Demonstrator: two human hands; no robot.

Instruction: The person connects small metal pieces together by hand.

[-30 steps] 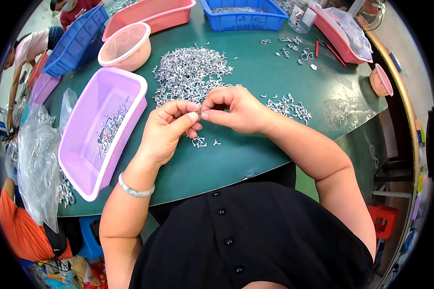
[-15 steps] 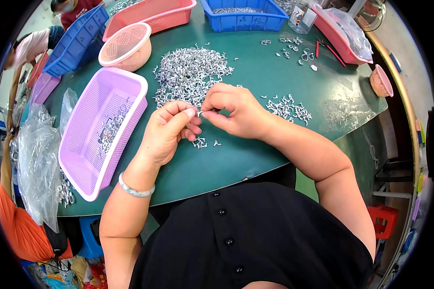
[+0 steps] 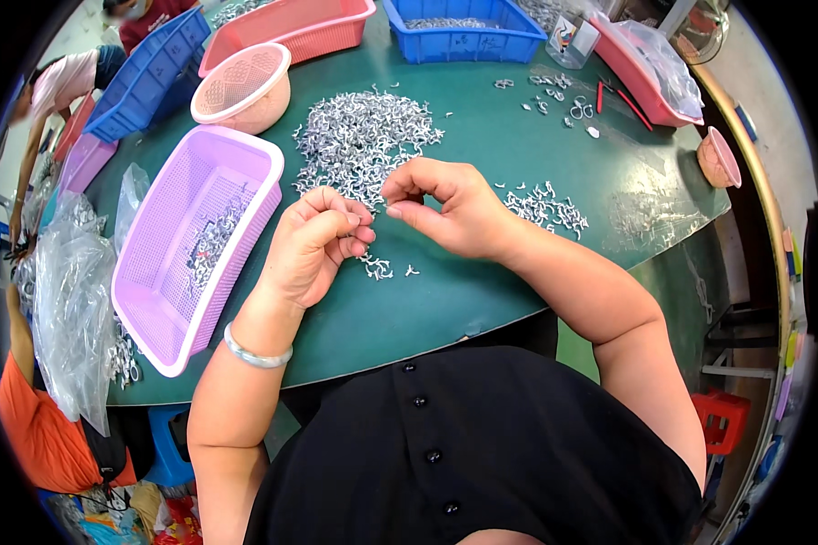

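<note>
My left hand (image 3: 314, 245) has its thumb pressed to curled fingers, just in front of a heap of small curved silvery metal pieces (image 3: 354, 136). Whatever sits in that pinch is too small to make out. My right hand (image 3: 454, 209) is a short gap away, thumb and forefinger close together at the heap's near edge; its fingertips blend with the metal pieces behind them. A few loose pieces (image 3: 375, 266) lie on the green table below the hands. Beside my right wrist is a smaller scatter of the same pieces (image 3: 550, 211).
Left of the heap stands a lilac basket (image 3: 268, 182) with some metal pieces inside. Behind are a pink round basket (image 3: 277, 95), a red tray (image 3: 336, 36) and a blue crate (image 3: 468, 45). Red-handled pliers (image 3: 600, 94) lie far right. Co-workers occupy the left side, one in an orange sleeve (image 3: 36, 427).
My hands, which met over a small light-coloured curved piece, have moved slightly apart. My left fingers are curled a little differently.
</note>
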